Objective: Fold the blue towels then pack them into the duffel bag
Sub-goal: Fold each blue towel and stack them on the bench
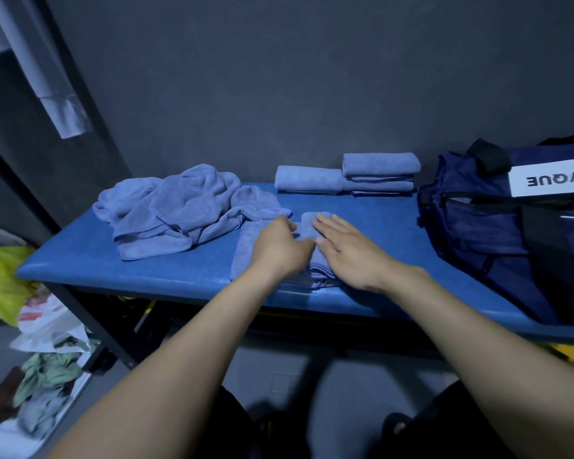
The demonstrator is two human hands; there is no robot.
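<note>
The folding step is in progress, and the packing has not started. In the middle of the blue padded bench (90, 260) lies the towel in work (312, 226), already narrowed into a strip. The left hand (280, 246) rests on its left part with the fingers curled, and it seems to pinch the edge of the cloth, though I cannot see the fingertips well. The right hand (348, 250) lies flat on the strip, fingers straight and a little spread, pressing it down and holding nothing.

From the hands, at about 10 o'clock, is the heap of unfolded towels (176, 207), soft and wrinkled. At about 1 o'clock, against the wall, stands the folded stack (378, 173), with one more folded towel (307, 180) touching it on the left. At 3 o'clock, on the right end of the bench, sits the duffel bag (478, 213), dark navy, with a white label and black straps; I cannot tell whether it is open.

I judge that the next move is to bring one end of the strip over the other and to smooth it flat. The cloth looks like thick, fluffy microfibre, so it will probably bulge at the fold and need firm pressing. The bench cover seems smooth, so the towel may slide.
</note>
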